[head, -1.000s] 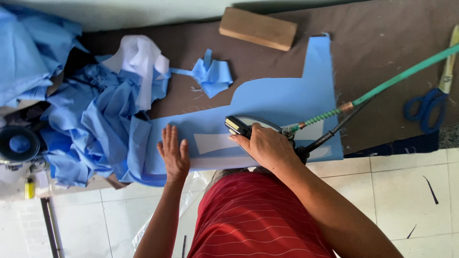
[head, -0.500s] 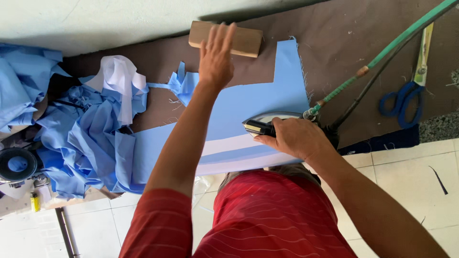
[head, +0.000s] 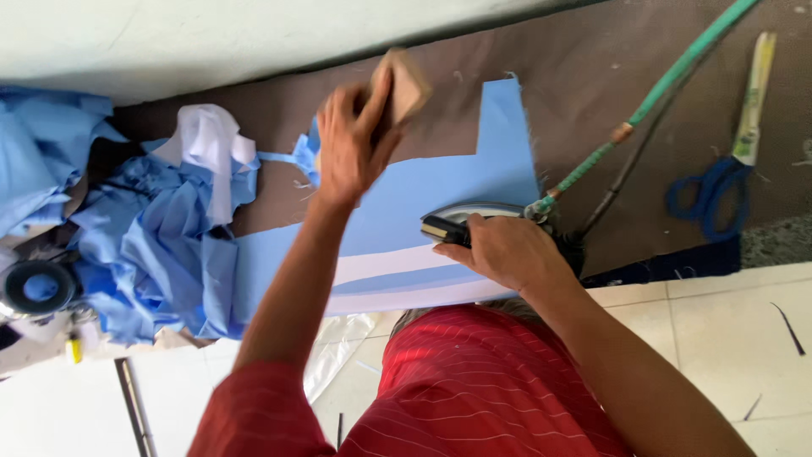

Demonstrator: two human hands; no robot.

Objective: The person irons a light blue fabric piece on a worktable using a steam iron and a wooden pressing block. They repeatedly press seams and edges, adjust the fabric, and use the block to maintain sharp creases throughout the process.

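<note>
A cut piece of light blue fabric (head: 440, 182) with white strips along its near edge lies flat on the brown table (head: 592, 85). My right hand (head: 499, 250) grips the handle of an iron (head: 461, 218) that rests on the fabric's near right part. My left hand (head: 351, 144) is lifted above the fabric's far side and holds a wooden block (head: 402, 85), tilted and blurred by motion.
A heap of crumpled blue and white cloth (head: 161, 228) fills the table's left side. Blue-handled scissors (head: 719, 178) lie at the right. A green hose and dark cable (head: 660, 85) run from the iron toward the upper right. White tiled floor lies below.
My left hand left the fabric's near edge, reached to the wooden block at the far side and has picked it up. The iron slid slightly right along the fabric.
</note>
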